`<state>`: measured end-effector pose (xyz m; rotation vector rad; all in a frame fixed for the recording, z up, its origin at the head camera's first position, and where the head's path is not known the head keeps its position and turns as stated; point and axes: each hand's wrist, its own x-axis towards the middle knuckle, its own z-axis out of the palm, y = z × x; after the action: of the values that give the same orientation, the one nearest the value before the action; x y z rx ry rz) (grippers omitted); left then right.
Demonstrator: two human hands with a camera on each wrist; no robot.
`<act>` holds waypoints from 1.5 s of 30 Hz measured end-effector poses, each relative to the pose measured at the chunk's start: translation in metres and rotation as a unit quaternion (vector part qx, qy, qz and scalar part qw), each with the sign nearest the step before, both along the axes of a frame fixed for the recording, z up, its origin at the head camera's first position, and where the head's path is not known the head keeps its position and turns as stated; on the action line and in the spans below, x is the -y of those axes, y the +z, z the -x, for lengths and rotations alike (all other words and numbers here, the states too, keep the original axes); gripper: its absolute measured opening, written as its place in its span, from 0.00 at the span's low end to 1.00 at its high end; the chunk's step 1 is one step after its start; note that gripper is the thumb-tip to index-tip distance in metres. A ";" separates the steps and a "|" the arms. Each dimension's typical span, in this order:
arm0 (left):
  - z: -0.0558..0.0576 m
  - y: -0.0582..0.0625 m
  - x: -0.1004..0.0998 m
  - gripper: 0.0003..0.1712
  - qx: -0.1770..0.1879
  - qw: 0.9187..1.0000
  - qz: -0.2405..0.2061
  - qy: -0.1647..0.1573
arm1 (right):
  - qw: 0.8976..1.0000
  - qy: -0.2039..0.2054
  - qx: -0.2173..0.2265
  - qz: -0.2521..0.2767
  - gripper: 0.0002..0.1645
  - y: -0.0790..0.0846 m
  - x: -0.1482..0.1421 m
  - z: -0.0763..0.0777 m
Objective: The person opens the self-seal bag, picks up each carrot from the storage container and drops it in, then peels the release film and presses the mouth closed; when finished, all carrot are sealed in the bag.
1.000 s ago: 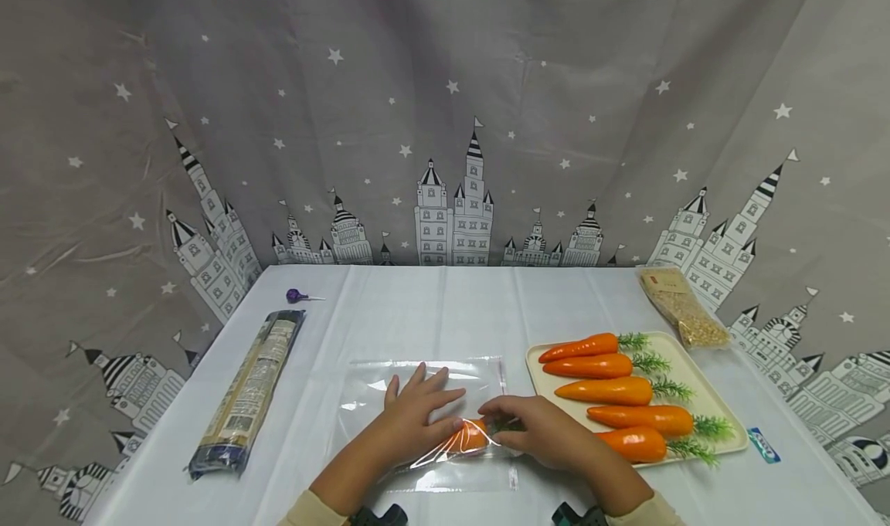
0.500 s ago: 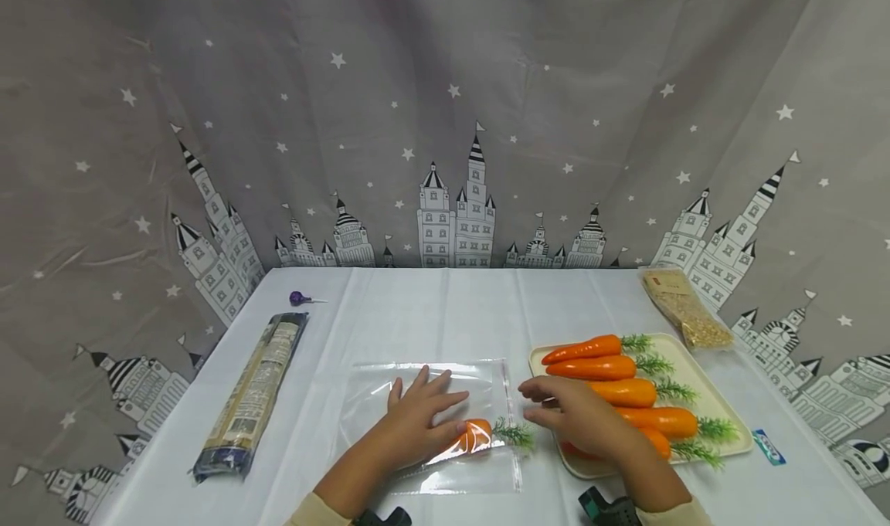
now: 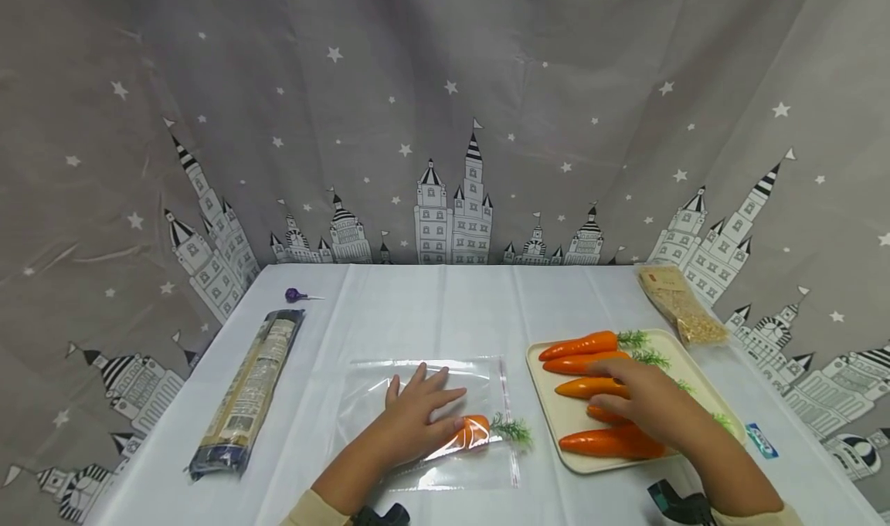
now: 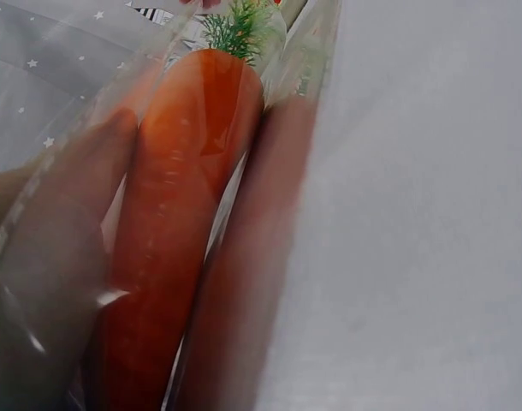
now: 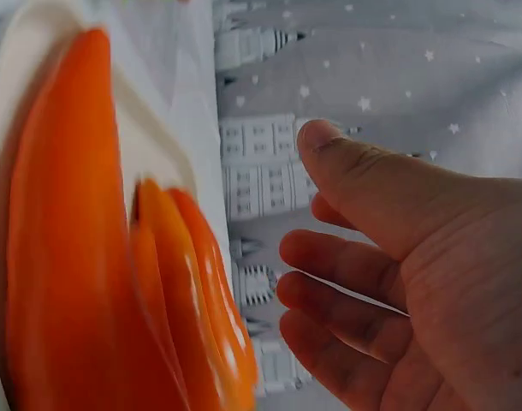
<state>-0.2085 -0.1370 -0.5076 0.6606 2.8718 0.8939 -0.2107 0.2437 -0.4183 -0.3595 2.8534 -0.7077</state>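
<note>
carrots (image 3: 612, 441) lay on the tray (image 3: 566, 415) at lower right of the frame, long axes sideways, tips leftward, beneath the right hand (image 3: 648, 399), loosely spread and empty, while the left hand (image 3: 416, 415), fingers splayed, rested on the clear bag (image 3: 480, 383) around another carrot (image 3: 476, 432).

Orange carrots (image 3: 610, 442), grey star-patterned curtain (image 3: 389, 128)

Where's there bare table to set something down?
The widest bare patch on the table is at the back, between the purple tool and the grain bag. A smaller strip lies between the long packet and the clear bag. Crowded: the tray, with carrots and the right hand over them, and around the left hand.
</note>
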 end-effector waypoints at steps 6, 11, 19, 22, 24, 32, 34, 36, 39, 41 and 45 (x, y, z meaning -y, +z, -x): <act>0.001 -0.001 0.000 0.32 0.002 1.000 -0.004 0.000 | 0.999 -0.003 -0.006 -0.041 0.29 0.004 -0.026 -0.007; 0.001 -0.001 -0.001 0.32 0.003 1.000 -0.005 0.001 | 0.998 -0.004 0.002 -0.063 0.29 0.001 -0.040 -0.017; 0.001 -0.003 -0.001 0.32 0.005 1.000 -0.002 0.002 | 0.991 0.009 -0.096 -0.094 0.24 -0.007 -0.065 -0.031; 0.000 -0.004 -0.001 0.32 0.005 1.000 -0.003 0.000 | 0.988 0.023 -0.116 -0.102 0.24 -0.011 -0.071 -0.036; 0.000 -0.003 0.000 0.32 0.005 1.000 -0.004 0.000 | 0.985 0.033 -0.129 -0.107 0.24 -0.014 -0.074 -0.038; 0.001 -0.002 0.001 0.32 0.007 1.000 -0.010 0.000 | 0.977 0.061 -0.155 -0.136 0.20 -0.030 -0.079 -0.046; 0.001 -0.003 0.001 0.31 0.005 1.000 -0.009 0.000 | 0.976 0.065 -0.155 -0.140 0.21 -0.032 -0.079 -0.047; 0.001 -0.003 0.001 0.31 0.003 1.000 -0.009 0.000 | 0.977 0.062 -0.148 -0.141 0.23 -0.034 -0.078 -0.047; 0.002 -0.003 0.001 0.31 0.002 1.000 -0.012 -0.001 | 0.983 0.044 -0.118 -0.132 0.26 -0.034 -0.077 -0.046; 0.002 -0.003 0.000 0.31 0.001 1.000 -0.012 -0.001 | 0.987 0.029 -0.091 -0.126 0.27 -0.035 -0.076 -0.045; 0.002 -0.002 0.000 0.31 0.003 1.000 -0.011 -0.001 | 0.992 0.015 -0.058 -0.114 0.28 -0.036 -0.074 -0.044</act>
<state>-0.2102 -0.1373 -0.5098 0.6614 2.8591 0.9262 -0.1662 0.3180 -0.4542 -0.4206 2.9888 -0.3604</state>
